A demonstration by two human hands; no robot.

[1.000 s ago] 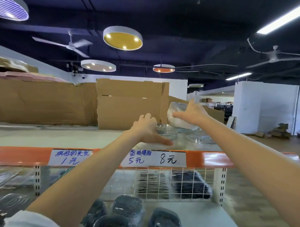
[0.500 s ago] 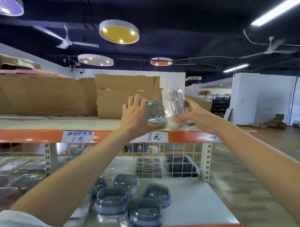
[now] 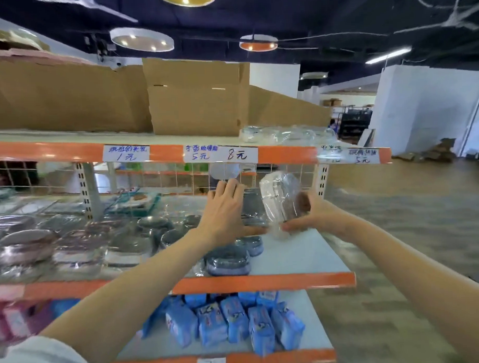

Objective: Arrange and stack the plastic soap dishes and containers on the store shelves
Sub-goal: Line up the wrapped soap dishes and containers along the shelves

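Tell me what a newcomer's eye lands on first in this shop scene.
First, the two bare arms reaching over the orange-edged middle shelf: the right hand holds a clear plastic-wrapped soap dish tilted on edge above its white right end, while the left hand touches dark wrapped dishes behind it. Next come the bright blue packets on the shelf below, and the brown cardboard boxes on top.
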